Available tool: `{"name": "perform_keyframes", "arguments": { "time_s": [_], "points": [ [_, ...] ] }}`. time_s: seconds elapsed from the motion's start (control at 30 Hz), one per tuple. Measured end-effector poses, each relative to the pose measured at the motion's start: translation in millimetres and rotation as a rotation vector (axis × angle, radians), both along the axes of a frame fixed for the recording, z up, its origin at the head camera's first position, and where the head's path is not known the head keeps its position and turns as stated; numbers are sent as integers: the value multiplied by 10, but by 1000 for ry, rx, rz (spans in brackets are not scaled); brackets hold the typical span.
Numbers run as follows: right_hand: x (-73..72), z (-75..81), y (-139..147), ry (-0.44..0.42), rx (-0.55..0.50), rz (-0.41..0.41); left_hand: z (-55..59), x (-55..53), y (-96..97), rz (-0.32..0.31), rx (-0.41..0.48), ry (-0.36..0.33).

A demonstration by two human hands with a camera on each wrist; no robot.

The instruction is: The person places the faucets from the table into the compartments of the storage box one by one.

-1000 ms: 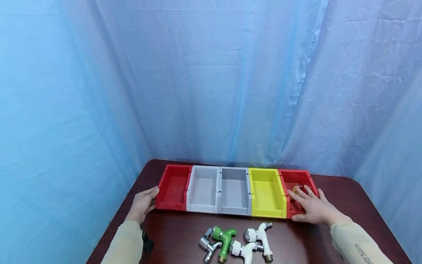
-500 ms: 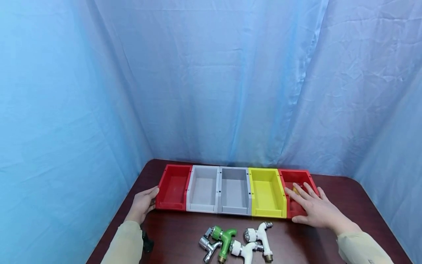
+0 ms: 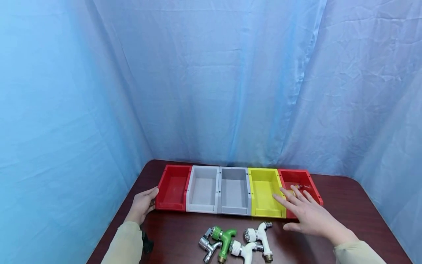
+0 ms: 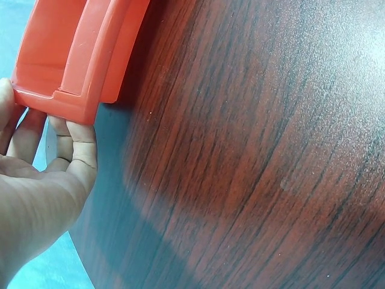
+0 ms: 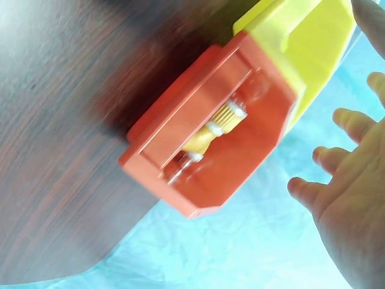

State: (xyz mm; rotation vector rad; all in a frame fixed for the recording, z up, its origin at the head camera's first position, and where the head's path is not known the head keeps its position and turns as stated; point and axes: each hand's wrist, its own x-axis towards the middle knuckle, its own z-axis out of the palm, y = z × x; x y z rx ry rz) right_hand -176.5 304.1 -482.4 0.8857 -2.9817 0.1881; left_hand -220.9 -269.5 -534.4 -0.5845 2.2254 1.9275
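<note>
At the left end of a row of bins, my left hand (image 3: 142, 205) holds the outer side of a red bin (image 3: 174, 189), its bent fingers against the wall in the left wrist view. My right hand (image 3: 308, 216) hovers with spread fingers above the front of the yellow bin (image 3: 265, 190) and the right-hand red bin (image 3: 298, 178), holding nothing. Inside that red bin lies a yellow faucet (image 5: 207, 133) with a ribbed knob and metal ends, partly hidden behind the fingers in the head view. White (image 3: 203, 190) and grey (image 3: 234, 189) bins stand between.
In front of the bins lie a chrome faucet (image 3: 209, 245), a green faucet (image 3: 225, 242) and two white faucets (image 3: 263, 238), close together on the dark wood table (image 3: 178, 234). A small black object (image 3: 147, 242) lies beside the left sleeve. Blue curtains (image 3: 211, 91) enclose the table.
My right hand has shifted left, off the outer edge of the right-hand red bin and partly over the yellow one, uncovering more of the yellow faucet. My left hand has stayed put.
</note>
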Motion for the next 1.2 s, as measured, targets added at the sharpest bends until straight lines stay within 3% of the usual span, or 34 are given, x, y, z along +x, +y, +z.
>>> {"name": "perform_keyframes", "arguments": {
  "time_s": [0.3, 0.57, 0.93, 1.2],
  "points": [
    [172, -25, -243, 49, -23, 179, 21, 18, 6, -7, 4, -1],
    [273, -130, -375, 40, -10, 308, 27, 28, 9, -6, 0, -1],
    [316, -257, -515, -170, 15, 324, 15, 23, 12, 1, 5, 9],
    [332, -462, -546, -206, 30, 351, 9, 22, 10, -5, 8, 9]
  ]
}}
